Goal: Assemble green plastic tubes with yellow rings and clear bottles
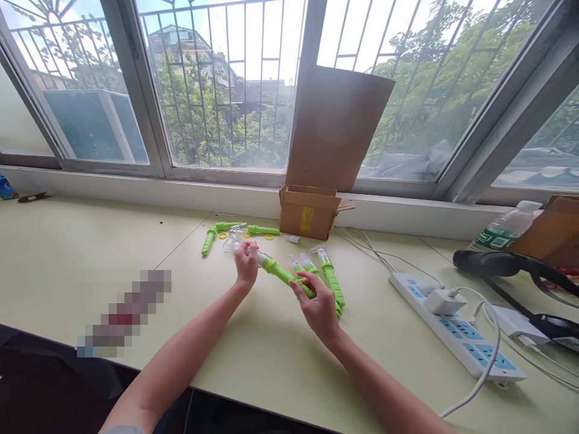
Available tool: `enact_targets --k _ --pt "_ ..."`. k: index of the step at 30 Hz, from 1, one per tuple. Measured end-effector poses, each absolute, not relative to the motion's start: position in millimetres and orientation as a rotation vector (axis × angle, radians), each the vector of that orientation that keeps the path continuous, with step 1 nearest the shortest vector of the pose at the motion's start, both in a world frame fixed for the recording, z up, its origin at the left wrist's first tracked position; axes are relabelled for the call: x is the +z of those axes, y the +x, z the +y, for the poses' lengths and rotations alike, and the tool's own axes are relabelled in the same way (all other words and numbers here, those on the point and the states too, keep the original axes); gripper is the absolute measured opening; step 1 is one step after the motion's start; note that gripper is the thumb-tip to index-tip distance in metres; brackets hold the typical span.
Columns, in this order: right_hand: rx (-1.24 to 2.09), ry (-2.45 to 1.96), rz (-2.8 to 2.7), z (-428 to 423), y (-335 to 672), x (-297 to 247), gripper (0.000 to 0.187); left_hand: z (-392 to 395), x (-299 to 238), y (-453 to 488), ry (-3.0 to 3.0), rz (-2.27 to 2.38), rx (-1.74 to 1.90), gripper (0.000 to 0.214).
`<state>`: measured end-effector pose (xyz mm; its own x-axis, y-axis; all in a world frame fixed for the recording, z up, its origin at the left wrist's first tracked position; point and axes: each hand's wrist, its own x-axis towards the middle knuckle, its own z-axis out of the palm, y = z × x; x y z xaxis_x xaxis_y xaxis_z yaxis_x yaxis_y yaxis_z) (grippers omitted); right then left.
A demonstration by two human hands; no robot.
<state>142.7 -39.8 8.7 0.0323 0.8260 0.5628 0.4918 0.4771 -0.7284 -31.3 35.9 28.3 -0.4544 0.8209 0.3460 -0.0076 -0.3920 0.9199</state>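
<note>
Between my two hands is a green-handled tube (279, 272) with a clear front part and a yellow ring at the joint. My left hand (246, 264) is closed round its clear end. At the other end, the fingers of my right hand (319, 301) pinch the green handle. Just right of it lie similar finished-looking tubes (333, 282) with ribbed green handles and clear tips, partly hidden by my right hand. Beyond my left hand are loose green handles (208, 241), yellow rings (269, 237) and clear plastic parts (233, 240).
A small cardboard box (307, 212) stands against the sill, with a cardboard sheet (341, 126) behind it. To the right are a power strip (456, 331) with white cables, a black strapped headset (497, 265) and a plastic bottle (509, 228). A blurred patch (126, 313) covers something at left.
</note>
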Motion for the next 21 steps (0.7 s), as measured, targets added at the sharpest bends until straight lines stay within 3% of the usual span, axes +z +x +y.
enact_targets --k 7,13,21 --pt "0.382 -1.177 -1.697 -38.2 140.9 5.4 0.041 35.2 27.1 -30.6 1.221 1.294 1.917 0.026" --pt "0.393 -1.177 -1.633 -37.6 141.6 6.5 0.032 37.4 25.8 -31.7 1.204 1.302 1.901 0.024" --pt "0.713 -1.26 -1.534 -41.0 139.9 11.4 0.049 38.2 22.6 -31.0 1.243 1.328 1.914 0.024"
